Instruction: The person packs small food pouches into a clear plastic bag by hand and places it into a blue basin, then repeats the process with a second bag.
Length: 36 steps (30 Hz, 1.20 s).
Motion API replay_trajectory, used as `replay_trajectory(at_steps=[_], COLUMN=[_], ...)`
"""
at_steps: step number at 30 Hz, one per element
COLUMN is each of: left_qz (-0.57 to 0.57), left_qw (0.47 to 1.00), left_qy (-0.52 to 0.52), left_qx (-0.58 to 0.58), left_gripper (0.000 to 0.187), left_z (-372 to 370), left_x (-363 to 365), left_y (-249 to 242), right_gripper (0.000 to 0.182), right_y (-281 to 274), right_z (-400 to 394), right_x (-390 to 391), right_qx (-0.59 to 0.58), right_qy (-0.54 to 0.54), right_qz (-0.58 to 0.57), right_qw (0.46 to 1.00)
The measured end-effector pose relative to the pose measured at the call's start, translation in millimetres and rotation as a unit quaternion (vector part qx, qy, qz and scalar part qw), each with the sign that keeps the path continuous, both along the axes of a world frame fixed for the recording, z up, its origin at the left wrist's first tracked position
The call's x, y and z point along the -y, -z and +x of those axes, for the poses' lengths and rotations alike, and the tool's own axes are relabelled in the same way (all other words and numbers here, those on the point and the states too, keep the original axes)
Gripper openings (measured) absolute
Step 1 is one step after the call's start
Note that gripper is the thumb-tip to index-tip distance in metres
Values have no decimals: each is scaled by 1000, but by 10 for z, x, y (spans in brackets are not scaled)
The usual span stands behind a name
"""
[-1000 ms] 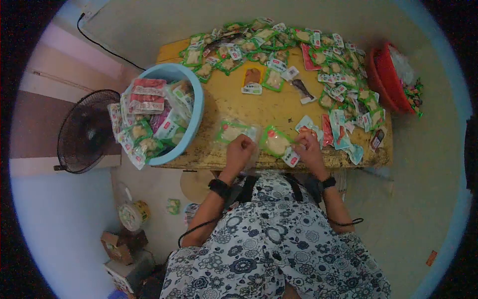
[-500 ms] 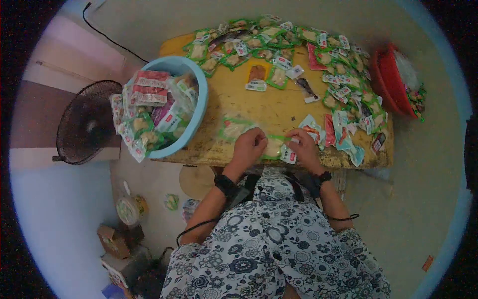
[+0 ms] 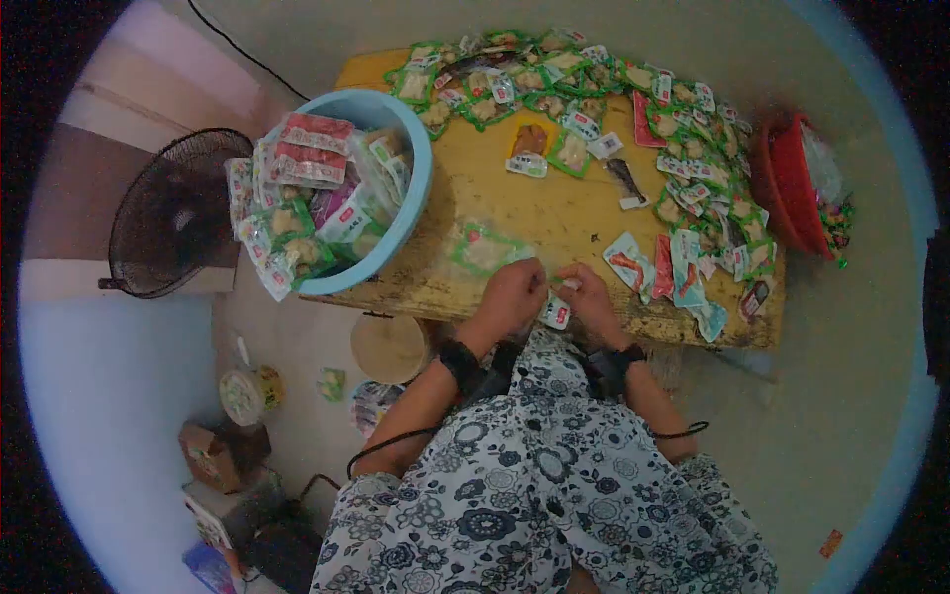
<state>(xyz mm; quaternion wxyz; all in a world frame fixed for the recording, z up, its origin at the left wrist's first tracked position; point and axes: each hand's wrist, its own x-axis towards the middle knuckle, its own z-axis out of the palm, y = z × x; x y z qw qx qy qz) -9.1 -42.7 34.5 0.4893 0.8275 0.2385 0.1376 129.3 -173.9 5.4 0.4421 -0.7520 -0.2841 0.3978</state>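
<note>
At the table's front edge, my left hand [image 3: 515,294] and my right hand [image 3: 588,297] are close together. Their fingers pinch a small vacuum-sealed food packet [image 3: 556,315] from either side. Its white label with a red mark hangs below the fingers; the hands hide most of the rest. Just beyond my left hand, a green-edged clear packet [image 3: 487,249] with pale food lies flat. A white-and-blue packet [image 3: 627,261] and a red packet [image 3: 662,269] lie to the right of my right hand.
A blue basin [image 3: 421,188] heaped with packets stands on the left of the yellow table [image 3: 475,178]. Many green-edged packets [image 3: 693,148] curve along the back and right. A red basin [image 3: 782,188] is at the far right, and a black fan [image 3: 178,213] at the left.
Both hands have drawn closer together, and the packet between them is now mostly covered, its label hanging lower. The whole view has shifted slightly.
</note>
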Motion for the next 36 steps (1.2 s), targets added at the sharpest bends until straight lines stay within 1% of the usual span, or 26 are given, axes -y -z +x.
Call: replay_trajectory(at_steps=[1,2,3,5,7,8,9,11,12,14,15,16,17,19,20,22,23,25,26,28,29,31,35,36], left_qz=[-4,-7,2,20,-26,-47,-73,-125,-115,-95,-2,92,185,152,135,160,170,89,49,56,59,1,-147,-90], left_qw=[1000,1000,1000,999,1000,999,997,990,993,995,996,985,963,955,948,946,945,960,965,964,964,963,958,963], left_qy=[2,5,2,-2,6,9,23,52,21,-37,-92,-146,-198,-244,-267,-259,-253,-236,-227,-225,-224,-239,-231,-231], left_qx=[2,3,11,28,5,-7,9,39,20,-20,-11,-1,10,-68,-106,-112,-115,-122,-125,-128,-130,-127,-87,-111], left_gripper=[14,14,15,16,17,17,18,19,20,21,21,22,23,30,33,40,44,48,50,53,54,56,55,56], left_z=[7,7,14,46,38,31,21,-12,-29,-102,-163,-247,-338,-540,-626,-756,-804,-847,-855,-796,-768,-720,-698,-668], left_x=[-2,-7,2,39,24,12,12,14,-12,-120,-191,-284,-375,-549,-617,-685,-695,-722,-740,-714,-698,-691,-724,-683], left_y=[-47,-74,-26,90,93,93,94,109,53,-124,-77,25,130,385,484,543,581,711,775,791,803,679,626,573], right_gripper=[26,24,23,21,19,19,18,20,22,25,27,29,28,25,23,19,18,17,17,17,17,17,18,19], right_y=[58,114,34,85,491,727,972,1043,912,593,429,358,416,572,562,503,493,459,440,382,385,413,523,575], right_z=[-26,-35,-56,-4,102,166,245,279,265,171,105,69,59,35,27,-6,-18,0,5,-9,3,42,104,99], right_x=[-21,-41,-122,-216,-270,-243,-193,-210,-243,-313,-370,-401,-408,-434,-443,-454,-459,-498,-525,-593,-631,-703,-739,-738], right_qx=[-22,-77,-132,-181,-170,-108,-45,-23,-64,-111,-114,-116,-62,47,65,100,120,164,113,9,36,89,34,30], right_qy=[-9,-18,-25,-70,-148,-188,-227,-259,-250,-232,-223,-214,-221,-230,-218,-193,-185,-169,-169,-168,-193,-242,-287,-290], right_qz=[11,21,31,43,49,34,20,-38,-82,-76,-26,25,48,92,70,23,21,19,21,27,40,64,87,82], right_qw=[1000,997,990,980,973,976,973,965,963,963,968,970,972,968,971,976,975,972,979,985,980,964,953,953])
